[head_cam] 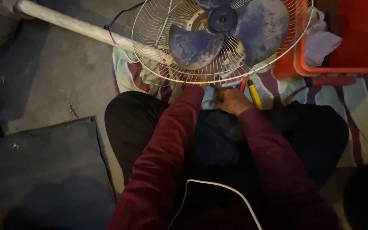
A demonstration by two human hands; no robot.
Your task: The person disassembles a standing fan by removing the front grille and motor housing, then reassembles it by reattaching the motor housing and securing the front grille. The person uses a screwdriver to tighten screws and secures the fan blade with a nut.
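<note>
A fan lies on the floor in front of me, its round white wire guard facing up and its dusty blue blades showing. My right hand rests just below the guard's near rim, fingers closed around something small and dark that I cannot make out. My left hand is hidden under the guard's rim; only its maroon sleeve shows, reaching up to the fan. A yellow-handled tool lies beside my right hand.
A white pole runs from the fan to the upper left. A red plastic crate with cloth in it stands at the upper right. A striped cloth covers the floor beneath. A dark mat lies at the left.
</note>
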